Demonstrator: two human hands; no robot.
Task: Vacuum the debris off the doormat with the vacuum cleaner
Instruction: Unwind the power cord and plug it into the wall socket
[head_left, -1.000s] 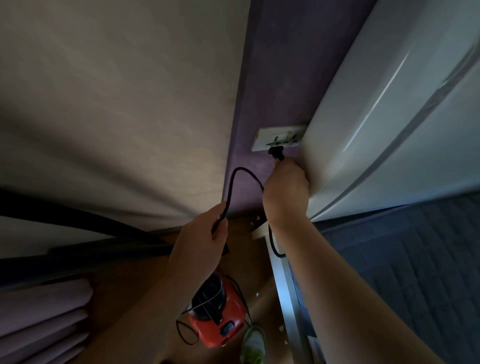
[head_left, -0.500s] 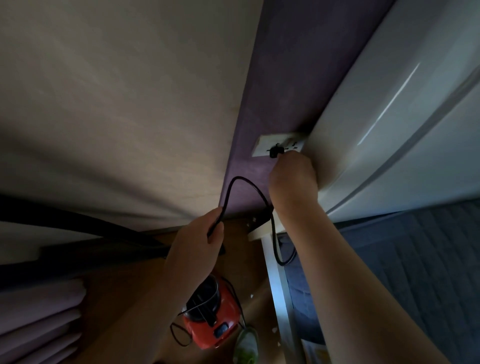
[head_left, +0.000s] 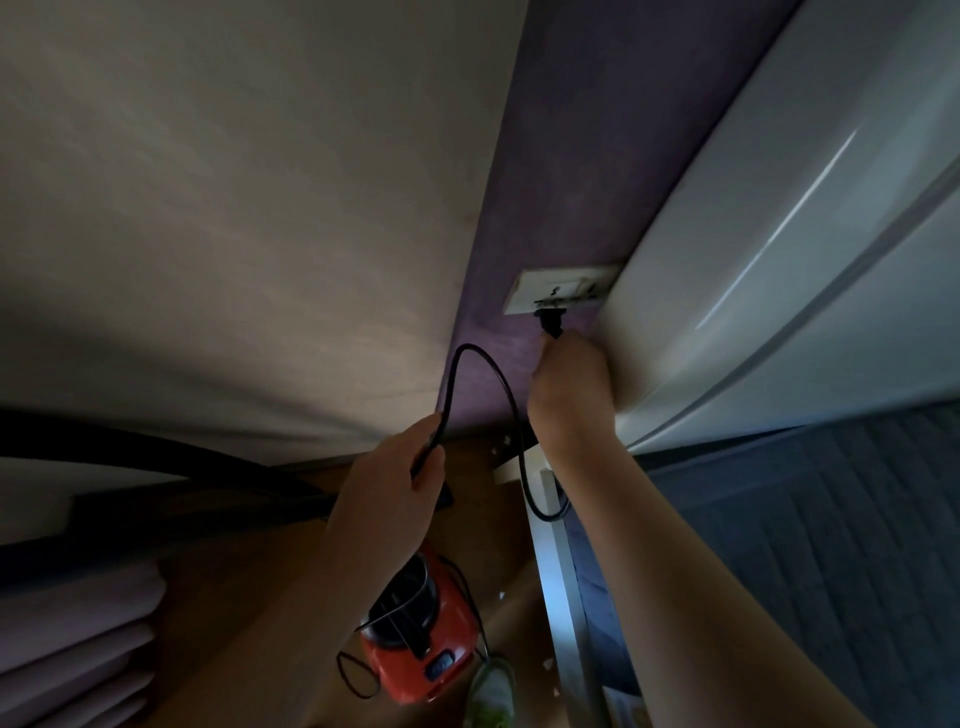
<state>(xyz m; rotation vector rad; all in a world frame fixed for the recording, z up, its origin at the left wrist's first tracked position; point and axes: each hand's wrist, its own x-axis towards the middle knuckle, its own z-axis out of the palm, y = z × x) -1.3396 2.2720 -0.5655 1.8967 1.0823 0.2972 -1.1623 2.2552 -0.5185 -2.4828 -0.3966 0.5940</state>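
My right hand (head_left: 569, 384) grips the black plug (head_left: 551, 323) at the lower edge of the white wall socket (head_left: 563, 291) on the purple wall. From the plug the black power cord (head_left: 470, 358) loops up and down into my left hand (head_left: 395, 483), which pinches it. Below my left hand the red vacuum cleaner (head_left: 423, 644) with its dark canister stands on the wooden floor. A dark grey mat (head_left: 831, 545) covers the floor on the right. Small white debris bits (head_left: 501, 595) lie near its metal edge strip.
A white fridge (head_left: 805, 249) stands right of the socket, close to my right hand. A beige wall fills the left. A dark hose or bar (head_left: 156, 462) runs along the skirting. Pale folded fabric (head_left: 78, 649) lies at lower left. A green-white shoe (head_left: 491, 696) sits beside the vacuum.
The view tilted a little. My right hand rose with the plug to the socket half a second ago and has dropped slightly; the plug now hangs at the socket's lower edge. My left hand keeps the cord.
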